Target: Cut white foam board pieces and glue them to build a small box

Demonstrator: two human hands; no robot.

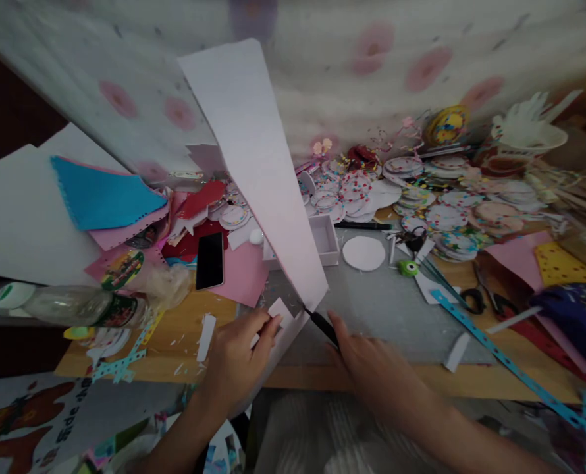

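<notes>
Head view: I've got the left hand [238, 349] pinching a small white card piece [279, 308], right hand [365, 355] wrapped round a black-handled tool [324, 327], tip at the long white strip [268, 145], which slants over the grey mat [396, 329]. Tip slipping off the edge could nick the left hand. Wooden table [184, 342] under mat, phone [209, 261] left of it, paper discs [359, 184] and floral cloth [322, 79] beyond.

My strip [263, 164]: smooth, matt card
My tool [325, 328]: dark, plastic-looking handle
Phone [209, 261]: glossy, glass-like face
Bottle [70, 304]: clear, shiny plastic
Table [182, 339]: smooth wood
Curtain [322, 66]: matt, printed cloth
</notes>
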